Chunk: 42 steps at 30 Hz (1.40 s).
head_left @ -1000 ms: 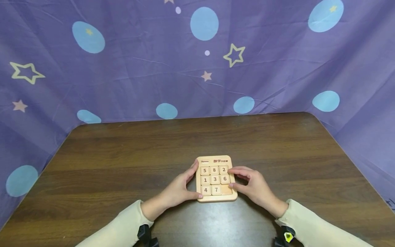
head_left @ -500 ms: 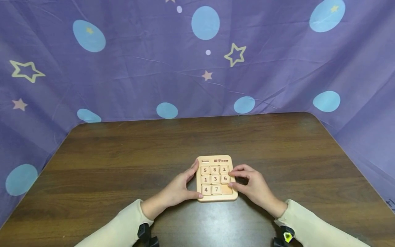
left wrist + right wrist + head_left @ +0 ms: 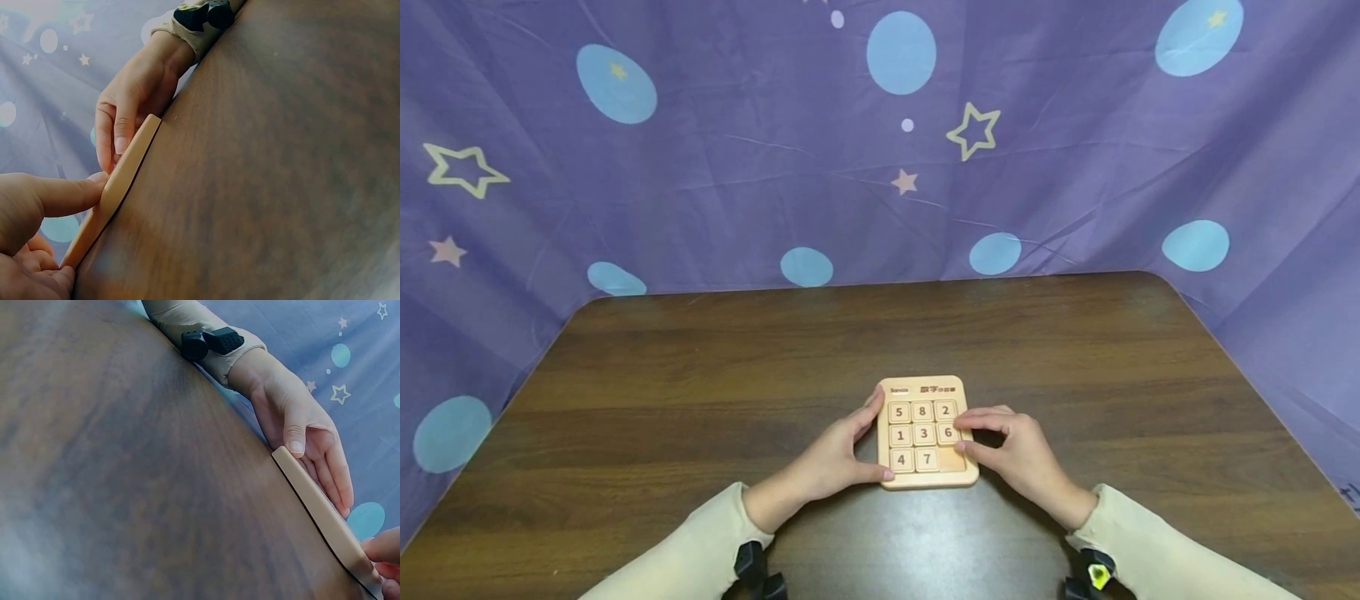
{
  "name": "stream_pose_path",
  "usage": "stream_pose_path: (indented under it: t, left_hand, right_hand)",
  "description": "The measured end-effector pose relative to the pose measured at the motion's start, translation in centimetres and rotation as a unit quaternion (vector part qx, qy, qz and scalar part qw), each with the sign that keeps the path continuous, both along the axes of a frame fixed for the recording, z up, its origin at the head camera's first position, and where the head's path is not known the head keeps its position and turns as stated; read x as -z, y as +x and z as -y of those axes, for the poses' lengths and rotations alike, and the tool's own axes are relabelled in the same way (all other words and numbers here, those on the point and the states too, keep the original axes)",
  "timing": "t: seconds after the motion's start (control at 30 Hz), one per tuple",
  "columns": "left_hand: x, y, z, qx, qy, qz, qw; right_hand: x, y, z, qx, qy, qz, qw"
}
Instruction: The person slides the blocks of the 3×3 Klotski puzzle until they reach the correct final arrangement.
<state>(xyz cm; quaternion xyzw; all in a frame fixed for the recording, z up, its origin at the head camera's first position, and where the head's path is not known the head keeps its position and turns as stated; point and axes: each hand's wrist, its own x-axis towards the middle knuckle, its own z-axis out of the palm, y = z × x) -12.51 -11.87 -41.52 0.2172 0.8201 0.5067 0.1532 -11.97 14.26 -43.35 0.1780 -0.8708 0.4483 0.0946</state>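
A wooden number slide puzzle (image 3: 925,481) lies flat on the table, its tiles reading 5 8 2, 1 3 6, 4 7, with a bare slot (image 3: 952,460) at the bottom right. My left hand (image 3: 831,462) grips the puzzle's left side, thumb at the lower corner and fingers along the upper edge. At the right side, my right hand (image 3: 1018,450) pinches the 6 tile (image 3: 948,432) with index finger above and thumb below. The left wrist view shows the left thumb (image 3: 72,195) on the frame's edge. In the right wrist view, the right hand (image 3: 387,550) is only partly visible.
The brown wooden table (image 3: 737,350) stretches around the puzzle on all sides. A purple curtain (image 3: 737,167) with stars and blue dots hangs behind it. Black wrist devices (image 3: 748,567) sit at both light sleeves.
The tiles keep the same order. My right index finger and the finger beside it shift slightly at the tile's edge. The left hand stays in its grip.
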Motion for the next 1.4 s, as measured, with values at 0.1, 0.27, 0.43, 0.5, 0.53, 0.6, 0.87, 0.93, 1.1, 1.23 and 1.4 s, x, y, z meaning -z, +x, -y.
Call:
stream_pose_path:
  t: [0.1,0.27,0.43,0.5,0.53,0.6,0.87,0.93,1.1,1.23,1.4]
  left_hand:
    - [0.01,0.03,0.00,-0.001,-0.003,0.000,1.0000]
    - [-0.01,0.11,0.02,-0.002,-0.003,0.000,1.0000]
    - [-0.13,0.15,0.03,-0.002,-0.002,-0.002,1.0000]
    - [-0.20,0.17,0.03,-0.003,-0.001,-0.002,1.0000]
    - [-0.22,0.17,0.02,-0.003,-0.001,-0.003,1.0000]
    - [-0.24,0.17,0.00,-0.003,-0.002,-0.004,1.0000]
    - [-0.28,0.19,0.01,-0.006,-0.014,-0.009,0.9998]
    - [-0.28,0.16,0.02,-0.006,-0.018,-0.011,0.9998]
    - [-0.32,0.04,0.03,-0.003,-0.024,-0.022,0.9995]
    - [-0.28,-0.04,0.04,-0.002,-0.028,-0.028,0.9992]
    - [-0.17,-0.01,0.03,-0.002,-0.028,-0.023,0.9993]
  right_hand:
    - [-0.02,0.02,0.03,0.004,-0.004,0.009,0.9999]
    - [-0.13,0.10,0.12,0.003,-0.015,0.021,0.9997]
    - [-0.20,0.10,0.22,0.006,-0.015,0.027,0.9995]
    - [-0.20,0.08,0.24,0.009,-0.012,0.027,0.9995]
    - [-0.20,0.07,0.24,0.011,-0.010,0.027,0.9995]
    - [-0.20,0.05,0.23,0.013,-0.007,0.025,0.9996]
    - [-0.20,-0.07,0.17,0.007,0.005,0.007,0.9999]
    - [-0.22,-0.12,0.11,0.005,0.004,0.006,1.0000]
    - [-0.23,-0.22,-0.01,0.001,-0.004,0.015,0.9999]
    - [-0.30,-0.19,-0.05,0.000,-0.008,0.027,0.9996]
    - [-0.30,-0.06,-0.05,0.001,-0.010,0.041,0.9991]
